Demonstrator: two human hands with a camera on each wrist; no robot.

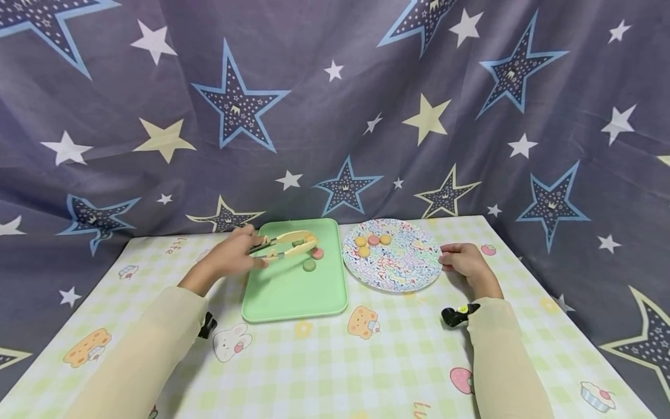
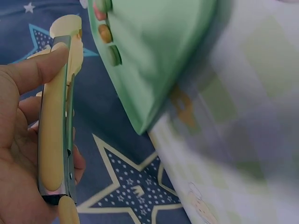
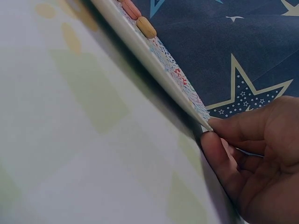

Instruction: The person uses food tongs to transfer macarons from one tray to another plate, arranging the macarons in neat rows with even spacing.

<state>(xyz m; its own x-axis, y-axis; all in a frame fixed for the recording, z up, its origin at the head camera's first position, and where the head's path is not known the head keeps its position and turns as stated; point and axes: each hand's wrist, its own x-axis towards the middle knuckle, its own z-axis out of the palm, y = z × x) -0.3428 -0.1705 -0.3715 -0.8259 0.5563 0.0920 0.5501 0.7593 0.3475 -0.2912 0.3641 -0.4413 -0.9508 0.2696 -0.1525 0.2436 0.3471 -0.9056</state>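
My left hand (image 1: 232,253) grips yellow tongs (image 2: 52,126), thumb along one arm and fingers around the other. The tongs reach over the light green tray (image 1: 293,297), their tips overlapping a yellow macaron (image 1: 311,239) in the head view. Close by on the tray are a pink macaron (image 1: 317,253) and two green ones, the nearer green macaron (image 1: 309,265) standing apart. At the right, my right hand (image 1: 466,262) pinches the rim of a round speckled plate (image 3: 180,88) between thumb and fingers. Toward that plate's left side sit yellow macarons (image 1: 363,251) and a pink macaron (image 1: 373,240).
A green-and-white checked tablecloth (image 1: 293,372) with cartoon prints covers the table. Tray and plate lie side by side near its back edge. Behind them hangs a dark curtain (image 1: 303,116) with stars. A small black device (image 1: 458,315) is at the right wrist.
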